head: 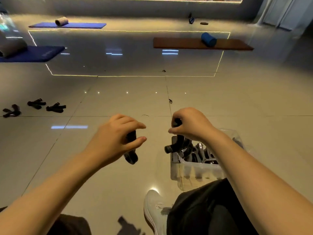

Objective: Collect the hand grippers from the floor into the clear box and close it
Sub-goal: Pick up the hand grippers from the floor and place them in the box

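Note:
My left hand (118,138) holds a black hand gripper (131,150) above the tiled floor, its lower handle hanging below my palm. My right hand (189,125) grips another black hand gripper (177,145) over the left end of the clear box (194,170). The box stands open on the floor by my right knee and holds several black grippers. Three more black grippers lie on the floor at far left (11,110), (36,103), (55,107).
My white shoe (155,211) and dark trouser leg sit just below the box. Blue mats (67,25), (32,53) and a brown mat (201,44) with rollers lie far across the glossy floor. A dark scrap (128,226) is near the bottom edge.

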A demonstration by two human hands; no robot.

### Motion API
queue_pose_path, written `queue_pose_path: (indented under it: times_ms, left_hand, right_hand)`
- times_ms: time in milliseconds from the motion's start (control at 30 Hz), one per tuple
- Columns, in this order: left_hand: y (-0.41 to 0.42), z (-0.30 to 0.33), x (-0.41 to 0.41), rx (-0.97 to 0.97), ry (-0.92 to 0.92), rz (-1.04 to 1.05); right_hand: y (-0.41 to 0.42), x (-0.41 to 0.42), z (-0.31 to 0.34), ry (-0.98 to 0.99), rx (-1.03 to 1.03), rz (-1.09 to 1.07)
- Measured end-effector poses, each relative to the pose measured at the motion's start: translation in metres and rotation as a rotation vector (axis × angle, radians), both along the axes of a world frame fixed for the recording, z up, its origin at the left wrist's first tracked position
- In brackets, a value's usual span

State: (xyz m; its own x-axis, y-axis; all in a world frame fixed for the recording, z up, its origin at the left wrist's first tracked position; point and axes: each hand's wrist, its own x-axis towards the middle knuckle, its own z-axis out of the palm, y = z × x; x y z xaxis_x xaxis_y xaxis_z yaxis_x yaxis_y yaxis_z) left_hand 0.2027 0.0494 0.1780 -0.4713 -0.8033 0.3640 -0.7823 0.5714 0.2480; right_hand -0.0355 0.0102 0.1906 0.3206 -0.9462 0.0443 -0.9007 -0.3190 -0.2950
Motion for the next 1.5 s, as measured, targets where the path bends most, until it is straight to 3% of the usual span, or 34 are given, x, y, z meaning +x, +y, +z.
queue_pose_path:
  times_ms: [167, 333, 567, 767, 967, 1033, 1200, 1500]
  left_hand:
    - [0.015, -0.007, -0.062, 0.068, -0.034, -0.018]
    - [0.002, 0.006, -0.117, 0.024, -0.155, -0.076]
    - [-0.006, 0.003, -0.155, 0.011, -0.176, -0.088]
    - [-0.026, -0.016, -0.183, 0.092, -0.280, -0.148]
    - [-0.055, -0.033, -0.213, 0.150, -0.405, -0.226]
    - [-0.066, -0.041, -0.221, 0.174, -0.395, -0.240]
    - [-0.087, -0.057, -0.247, 0.217, -0.407, -0.305]
    - [-0.118, -0.075, -0.280, 0.362, -0.310, -0.480]
  right_hand:
    - [0.024, -0.033, -0.010, -0.242, -0.082, -0.242]
    - [0.047, -0.087, -0.038, -0.189, -0.060, -0.332]
    - [0.093, -0.160, -0.047, -0.269, 0.039, -0.701]
    - [0.072, -0.196, 0.008, -0.095, 0.131, -0.504]
    - [0.051, -0.222, -0.043, 0.039, 0.311, -0.240]
    - [0.042, -0.236, -0.051, 0.097, 0.288, -0.231]
    - [0.017, -0.261, -0.062, -0.024, 0.286, -0.319]
    - [-0.021, -0.277, -0.078, 0.038, 0.303, -0.193]
